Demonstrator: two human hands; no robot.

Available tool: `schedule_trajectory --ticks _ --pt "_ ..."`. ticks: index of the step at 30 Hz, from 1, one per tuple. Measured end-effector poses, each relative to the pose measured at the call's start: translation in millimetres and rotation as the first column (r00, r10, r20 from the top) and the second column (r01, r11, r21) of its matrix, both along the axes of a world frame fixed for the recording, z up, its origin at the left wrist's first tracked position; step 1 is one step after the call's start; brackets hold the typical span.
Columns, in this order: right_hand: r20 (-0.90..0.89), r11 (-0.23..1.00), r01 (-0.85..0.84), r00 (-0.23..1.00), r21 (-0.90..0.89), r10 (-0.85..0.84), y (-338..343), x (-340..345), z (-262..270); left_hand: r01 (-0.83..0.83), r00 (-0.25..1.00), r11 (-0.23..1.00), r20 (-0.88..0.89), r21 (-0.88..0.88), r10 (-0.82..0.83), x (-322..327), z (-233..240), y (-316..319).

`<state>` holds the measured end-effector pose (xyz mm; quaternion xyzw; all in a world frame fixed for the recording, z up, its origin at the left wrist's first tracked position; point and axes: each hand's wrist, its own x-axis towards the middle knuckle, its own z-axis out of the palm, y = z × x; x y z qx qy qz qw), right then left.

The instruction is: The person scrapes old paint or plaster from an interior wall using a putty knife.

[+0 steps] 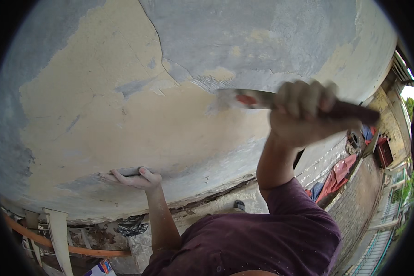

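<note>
My right hand (302, 110) grips the dark handle of a broad-bladed knife (258, 98), blurred by motion. Its blade, with a red mark on it, points left, and the tip is at or just off the wall (151, 127). Grey-blue coating covers part of this wall, and beige patches show where the coating is gone. Close to a broken edge of the coating is the blade tip. Lower left, my left hand (134, 178) is turned palm up by the wall, fingers and thumb around a flat grey piece (129, 171); its material is unclear.
A white support (57, 238) and a curved orange strip (86, 252) stand low on the left, near a black plastic bag (131, 226). Along the right lie a red sheet (336, 176), a tyre (354, 139) and a brick-paved strip (357, 196).
</note>
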<state>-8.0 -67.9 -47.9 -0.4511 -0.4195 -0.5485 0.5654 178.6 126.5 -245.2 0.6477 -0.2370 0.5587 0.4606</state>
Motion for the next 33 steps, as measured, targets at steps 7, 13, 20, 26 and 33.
schedule_trajectory --ticks 7,13,20,26,33 --pt "0.053 0.996 0.089 0.995 -0.008 -0.088 6 -3 -7 0.013 1.0 1.0 -0.004 0.004 -0.013 2 -2 0" --pt "0.009 0.993 0.082 0.997 -0.082 -0.081 10 2 -13 0.042 0.999 0.999 -0.024 -0.021 -0.042 1 -2 -3" --pt "-0.015 0.986 0.148 0.989 -0.082 -0.15 2 -10 -17 0.04 0.999 0.999 -0.015 -0.008 -0.04 2 -2 0" --pt "0.043 0.989 0.087 0.996 -0.116 -0.083 5 -5 -18 0.066 0.998 0.998 -0.01 -0.015 -0.066 2 0 -4" --pt "0.051 0.992 0.119 0.992 -0.036 -0.117 -8 -22 -15 0.046 0.999 0.999 -0.01 -0.005 -0.046 2 -1 -5"
